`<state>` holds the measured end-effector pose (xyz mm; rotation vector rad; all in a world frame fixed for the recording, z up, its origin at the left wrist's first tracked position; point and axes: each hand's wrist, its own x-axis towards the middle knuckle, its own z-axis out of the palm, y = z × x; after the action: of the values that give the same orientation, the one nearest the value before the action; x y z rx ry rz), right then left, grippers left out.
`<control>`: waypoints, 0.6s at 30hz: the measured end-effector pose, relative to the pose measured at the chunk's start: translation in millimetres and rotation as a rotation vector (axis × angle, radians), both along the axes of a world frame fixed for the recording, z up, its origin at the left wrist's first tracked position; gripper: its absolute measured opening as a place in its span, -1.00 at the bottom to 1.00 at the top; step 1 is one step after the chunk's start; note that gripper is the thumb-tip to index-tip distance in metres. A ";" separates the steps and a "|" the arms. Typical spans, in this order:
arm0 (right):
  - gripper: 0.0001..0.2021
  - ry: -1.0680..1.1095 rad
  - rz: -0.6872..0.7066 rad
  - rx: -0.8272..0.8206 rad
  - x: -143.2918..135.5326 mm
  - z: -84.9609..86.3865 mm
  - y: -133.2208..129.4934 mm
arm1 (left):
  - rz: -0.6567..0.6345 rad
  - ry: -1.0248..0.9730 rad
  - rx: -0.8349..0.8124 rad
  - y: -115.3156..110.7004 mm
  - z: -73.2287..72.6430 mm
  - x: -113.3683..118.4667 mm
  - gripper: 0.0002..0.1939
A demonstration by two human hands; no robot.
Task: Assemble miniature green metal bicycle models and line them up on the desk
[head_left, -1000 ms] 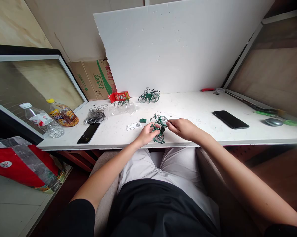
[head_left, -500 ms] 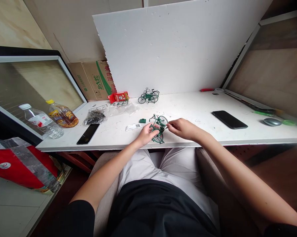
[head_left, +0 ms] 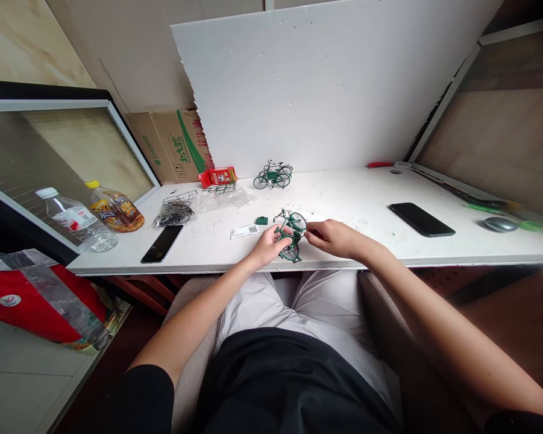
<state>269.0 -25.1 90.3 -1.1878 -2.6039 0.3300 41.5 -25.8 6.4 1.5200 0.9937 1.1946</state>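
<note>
A green model bicycle [head_left: 290,252] is tilted near the front edge of the white table, its front wheel pointing away from me. The fingers of my left hand [head_left: 269,247] are closed around its frame from the left. On the right side, my right hand [head_left: 329,236] is bent into a pinch close to the frame between the two wheels. What its fingertips hold, if anything, is too small to make out. A small dark green box [head_left: 261,221] lies beyond my left hand, beside a white paper slip [head_left: 245,232] with a printed square code.
More green model bicycles [head_left: 273,176] stand by the white board [head_left: 298,84]. A phone [head_left: 162,243], wiry black parts in clear plastic [head_left: 176,212], a red packet [head_left: 217,176] and bottles [head_left: 116,208] are on the left. To the right lie another phone [head_left: 420,219] and a mouse [head_left: 500,224].
My right hand has shifted very slightly at the bicycle's right side. My left hand keeps its hold, and the bicycle stays almost in place. The view has moved a little.
</note>
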 end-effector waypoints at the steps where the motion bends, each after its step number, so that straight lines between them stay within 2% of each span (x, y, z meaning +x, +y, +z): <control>1: -0.66 0.005 0.019 -0.014 0.8 -0.4 1.4 | 0.001 0.001 -0.003 -0.4 0.6 0.0 -0.76; 9: -0.55 0.041 0.088 -0.043 6.1 -2.7 7.8 | 0.012 0.017 0.001 -4.1 7.1 0.1 -0.79; 18: -0.38 -0.007 -0.007 0.006 -1.3 -2.2 2.5 | 0.013 0.042 0.013 -2.0 5.1 -1.4 -0.78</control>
<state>267.6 -22.7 88.1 -1.1978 -2.6038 0.3172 40.1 -27.8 11.5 1.5568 1.0273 1.1849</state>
